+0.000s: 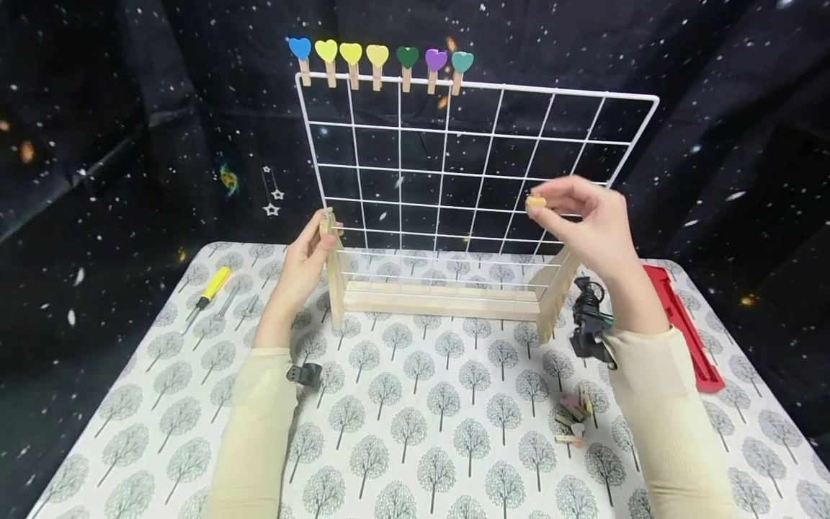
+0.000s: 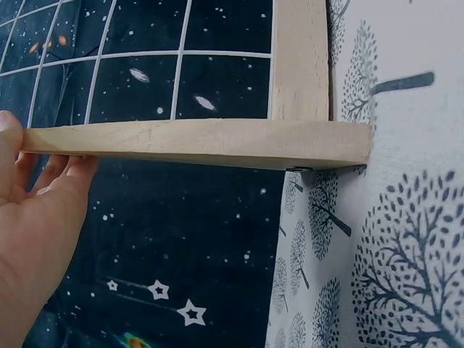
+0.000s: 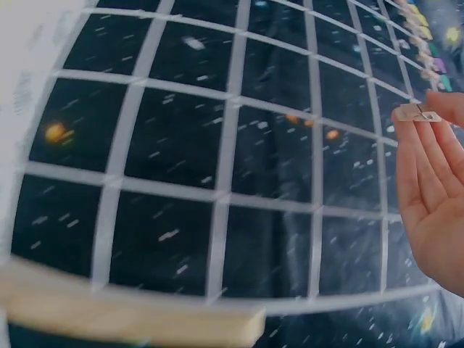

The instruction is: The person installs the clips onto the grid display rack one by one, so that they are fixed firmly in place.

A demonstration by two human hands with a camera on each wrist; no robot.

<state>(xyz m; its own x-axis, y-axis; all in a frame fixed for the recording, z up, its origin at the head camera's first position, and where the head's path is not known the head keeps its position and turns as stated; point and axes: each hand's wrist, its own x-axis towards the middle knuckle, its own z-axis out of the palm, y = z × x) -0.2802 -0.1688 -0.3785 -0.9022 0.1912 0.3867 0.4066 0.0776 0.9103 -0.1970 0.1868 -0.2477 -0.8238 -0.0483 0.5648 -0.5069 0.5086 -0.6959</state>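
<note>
My left hand [image 1: 301, 256] grips the top of the wooden side post [image 1: 335, 288] at the left end of a white wire grid [image 1: 551, 91]. In the left wrist view, the fingers of that hand lie under the post and the thumb is above it. Between thumb and fingertips, my right hand [image 1: 593, 223] pinches a small wooden clothespin [image 3: 419, 114], its metal spring showing. This hand is in front of the grid's right part, apart from the top bar. Several clothespins with coloured hearts [image 1: 351, 54] are clipped along the left half of the top bar.
A wooden crossbar [image 1: 441, 303] joins the stand's feet on the tree-print cloth. Loose clothespins [image 1: 572, 418] lie piled near the right forearm, with a red tray [image 1: 681, 328] beyond it. A yellow-handled screwdriver [image 1: 214, 287] lies at left, and a dark starry curtain hangs behind.
</note>
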